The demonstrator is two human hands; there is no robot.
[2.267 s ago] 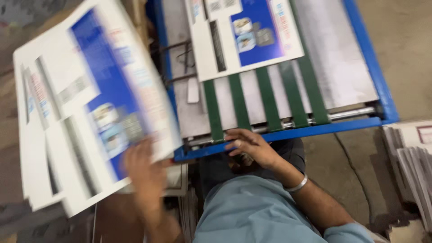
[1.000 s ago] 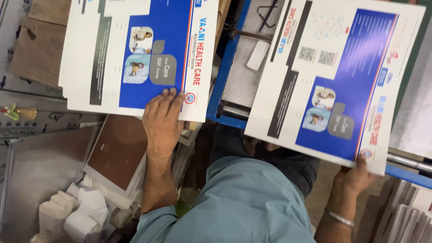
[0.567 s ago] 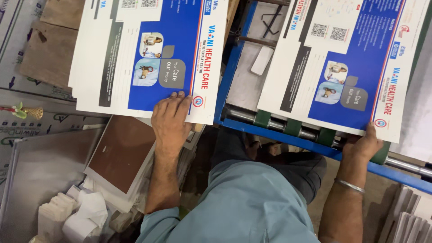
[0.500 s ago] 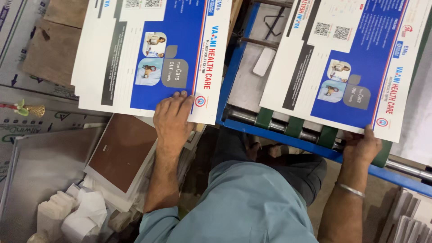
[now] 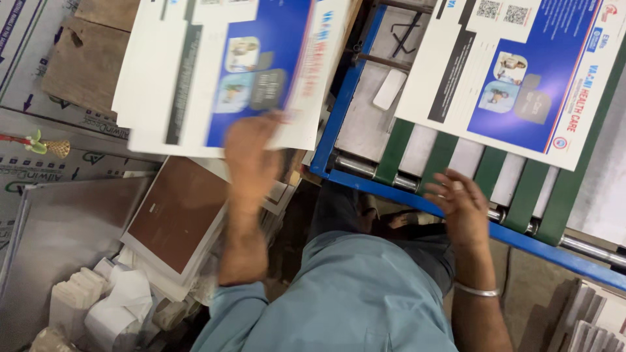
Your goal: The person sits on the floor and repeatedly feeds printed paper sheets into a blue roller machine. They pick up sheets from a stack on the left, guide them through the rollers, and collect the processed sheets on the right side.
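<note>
While the left hand [image 5: 251, 153] grasps one sheet stack [image 5: 195, 72], the released right hand [image 5: 460, 202] hovers near four belts [image 5: 440, 156].

The person wears a light blue-grey shirt [image 5: 352, 306] with short sleeves, the cloth plain and unmarked; both forearms are bare below the sleeves; a thin silver bangle [image 5: 476, 290] circles the right wrist; dark trousers [image 5: 417, 244] show below the shirt hem; the left hand [image 5: 251, 153] is blurred; the right hand [image 5: 460, 205] bears no ring that can be made out.
</note>
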